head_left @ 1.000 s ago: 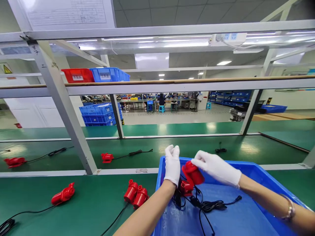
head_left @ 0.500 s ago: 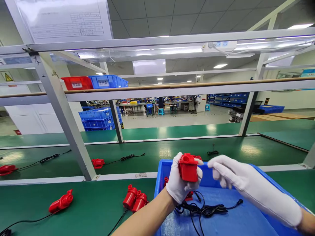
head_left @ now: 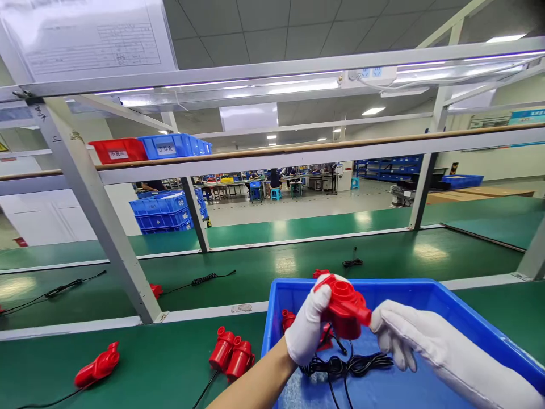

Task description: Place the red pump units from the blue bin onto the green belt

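**Red pump held over blue bin**

Far left on the green counter [head_left: 170, 363]: one red pump with cable [head_left: 97, 366], lying apart. Nearer the bin: two red pumps [head_left: 232, 355] side by side, just beside the bin wall. On the belt beyond the rail: a small red part [head_left: 155, 290] and black cables [head_left: 208, 278].

Centre: left hand [head_left: 307, 332], gloved in white, grip closed around the red pump body [head_left: 346, 307], held raised above the blue bin [head_left: 426, 289]. Long axis of the pump roughly level, nozzle pointing right toward the other hand. Black cable [head_left: 353, 363] hanging from the pump into the bin, coiled on the bin floor. A further red part [head_left: 288, 318] partly hidden behind the left hand.

Right: right hand [head_left: 409, 335], gloved, fingers loosely curled and holding nothing, fingertips just beside the nozzle tip. Contact with the nozzle not determinable. Left hand nearer, carrying the full load.
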`<action>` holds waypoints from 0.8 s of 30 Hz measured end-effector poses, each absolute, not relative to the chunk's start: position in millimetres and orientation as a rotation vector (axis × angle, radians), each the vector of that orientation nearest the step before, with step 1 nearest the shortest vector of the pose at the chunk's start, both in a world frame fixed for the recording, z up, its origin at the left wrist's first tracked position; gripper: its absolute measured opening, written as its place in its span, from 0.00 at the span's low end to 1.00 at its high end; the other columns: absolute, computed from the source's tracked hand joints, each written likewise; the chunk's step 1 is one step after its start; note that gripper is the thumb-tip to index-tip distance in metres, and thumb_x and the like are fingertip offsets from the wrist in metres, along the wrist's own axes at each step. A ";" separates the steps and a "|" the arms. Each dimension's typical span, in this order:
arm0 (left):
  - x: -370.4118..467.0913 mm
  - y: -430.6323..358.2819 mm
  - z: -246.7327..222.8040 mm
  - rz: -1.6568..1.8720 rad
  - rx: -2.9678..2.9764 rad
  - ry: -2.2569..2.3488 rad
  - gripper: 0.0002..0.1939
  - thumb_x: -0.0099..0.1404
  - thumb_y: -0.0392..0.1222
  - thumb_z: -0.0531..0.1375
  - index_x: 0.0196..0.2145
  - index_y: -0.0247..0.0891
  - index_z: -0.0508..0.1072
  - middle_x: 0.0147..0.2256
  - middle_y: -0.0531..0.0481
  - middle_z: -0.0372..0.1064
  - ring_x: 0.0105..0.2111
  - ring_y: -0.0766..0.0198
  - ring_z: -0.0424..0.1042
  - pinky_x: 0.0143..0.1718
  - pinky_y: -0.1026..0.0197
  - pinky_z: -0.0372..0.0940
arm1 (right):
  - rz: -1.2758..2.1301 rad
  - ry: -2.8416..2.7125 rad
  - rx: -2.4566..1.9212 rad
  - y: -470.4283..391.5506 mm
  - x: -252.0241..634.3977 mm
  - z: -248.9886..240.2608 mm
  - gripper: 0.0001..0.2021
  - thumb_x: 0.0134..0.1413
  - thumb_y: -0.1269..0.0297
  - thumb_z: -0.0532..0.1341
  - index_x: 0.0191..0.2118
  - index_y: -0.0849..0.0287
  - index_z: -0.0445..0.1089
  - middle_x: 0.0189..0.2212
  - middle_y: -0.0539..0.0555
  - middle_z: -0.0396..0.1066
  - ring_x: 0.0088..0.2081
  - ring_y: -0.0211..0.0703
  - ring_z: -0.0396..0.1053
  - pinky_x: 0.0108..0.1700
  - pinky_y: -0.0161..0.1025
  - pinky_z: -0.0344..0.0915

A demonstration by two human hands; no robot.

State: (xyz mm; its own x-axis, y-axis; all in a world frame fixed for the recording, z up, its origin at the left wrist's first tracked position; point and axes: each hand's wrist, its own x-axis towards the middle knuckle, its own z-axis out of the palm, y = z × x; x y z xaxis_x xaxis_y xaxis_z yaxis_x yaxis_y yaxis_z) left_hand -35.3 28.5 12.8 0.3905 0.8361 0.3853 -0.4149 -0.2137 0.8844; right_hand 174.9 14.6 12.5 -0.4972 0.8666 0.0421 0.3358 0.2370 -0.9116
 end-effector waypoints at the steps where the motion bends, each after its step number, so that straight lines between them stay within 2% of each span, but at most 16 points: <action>1: -34.5 28.4 10.6 1.271 1.471 0.484 0.23 0.67 0.59 0.54 0.47 0.36 0.64 0.39 0.46 0.67 0.38 0.61 0.68 0.43 0.58 0.63 | 1.289 -1.927 -1.053 17.5 176.1 8.7 0.27 0.64 0.39 0.46 0.40 0.59 0.68 0.27 0.54 0.72 0.25 0.40 0.69 0.29 0.35 0.68; 2: -33.1 29.7 7.2 1.334 1.611 0.535 0.21 0.66 0.55 0.58 0.48 0.39 0.61 0.43 0.46 0.65 0.40 0.61 0.68 0.46 0.57 0.63 | 1.321 -1.912 -1.017 20.2 177.5 5.5 0.28 0.64 0.39 0.45 0.40 0.60 0.68 0.27 0.55 0.72 0.24 0.41 0.69 0.28 0.37 0.68; 4: -29.2 35.2 -2.6 1.489 1.881 0.563 0.26 0.62 0.51 0.63 0.51 0.42 0.56 0.47 0.46 0.61 0.44 0.60 0.66 0.49 0.53 0.63 | 1.288 -1.929 -0.997 23.3 180.4 2.9 0.28 0.64 0.39 0.45 0.36 0.59 0.67 0.25 0.54 0.72 0.24 0.42 0.69 0.29 0.37 0.69; 7: -23.7 44.8 -17.6 1.742 2.161 0.435 0.36 0.56 0.49 0.68 0.55 0.45 0.52 0.51 0.42 0.57 0.50 0.55 0.65 0.52 0.48 0.63 | 1.050 -2.053 -1.064 20.5 184.1 8.9 0.23 0.65 0.43 0.48 0.31 0.57 0.64 0.25 0.51 0.69 0.26 0.39 0.66 0.30 0.35 0.65; 9: -23.3 46.8 -22.8 1.786 2.280 0.341 0.40 0.55 0.46 0.70 0.57 0.45 0.50 0.53 0.39 0.56 0.52 0.53 0.64 0.51 0.48 0.65 | 0.891 -2.139 -1.102 15.1 185.8 16.2 0.22 0.65 0.44 0.50 0.31 0.57 0.62 0.26 0.49 0.67 0.27 0.38 0.64 0.31 0.33 0.63; 11: -25.6 44.3 -23.1 1.791 2.385 0.294 0.41 0.55 0.43 0.70 0.58 0.46 0.49 0.54 0.38 0.57 0.53 0.52 0.64 0.50 0.48 0.66 | 0.820 -2.211 -1.059 9.3 187.2 23.2 0.19 0.65 0.45 0.51 0.34 0.56 0.65 0.30 0.50 0.68 0.31 0.39 0.65 0.34 0.33 0.64; 15: -31.7 34.4 -17.4 1.789 2.510 0.405 0.46 0.54 0.41 0.69 0.61 0.49 0.45 0.57 0.35 0.56 0.57 0.48 0.62 0.53 0.45 0.65 | 0.810 -2.311 -0.807 0.0 189.6 32.9 0.13 0.65 0.54 0.54 0.49 0.53 0.68 0.48 0.55 0.68 0.48 0.46 0.68 0.51 0.38 0.66; 17: -32.5 31.5 -15.1 1.794 2.485 0.543 0.48 0.55 0.42 0.69 0.63 0.48 0.43 0.58 0.35 0.54 0.57 0.47 0.63 0.55 0.43 0.62 | 0.778 -2.334 -0.720 -2.8 191.0 35.2 0.13 0.64 0.57 0.56 0.49 0.53 0.69 0.53 0.56 0.66 0.52 0.48 0.67 0.55 0.40 0.65; 21: -30.3 31.8 -13.1 1.753 2.276 0.852 0.46 0.57 0.41 0.67 0.64 0.47 0.43 0.57 0.39 0.57 0.52 0.53 0.67 0.55 0.47 0.63 | 0.795 -2.307 -0.703 -1.8 195.3 33.5 0.14 0.64 0.57 0.55 0.50 0.53 0.71 0.56 0.58 0.64 0.54 0.51 0.65 0.56 0.42 0.64; 24: -30.0 35.4 -10.8 1.638 2.191 0.899 0.40 0.59 0.42 0.66 0.62 0.47 0.49 0.55 0.44 0.61 0.50 0.58 0.68 0.54 0.52 0.63 | 0.827 -2.210 -0.748 6.0 202.1 27.8 0.16 0.64 0.54 0.56 0.52 0.53 0.69 0.53 0.58 0.67 0.53 0.50 0.66 0.56 0.43 0.64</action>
State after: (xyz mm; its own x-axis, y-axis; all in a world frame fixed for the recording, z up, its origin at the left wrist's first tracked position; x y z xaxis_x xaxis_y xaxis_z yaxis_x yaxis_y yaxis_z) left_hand -30.0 35.4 -10.8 0.1724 0.6145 0.7698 0.3194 -0.7742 0.5465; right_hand 202.1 6.0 27.8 -0.6232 0.6883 0.3714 0.2756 0.6376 -0.7193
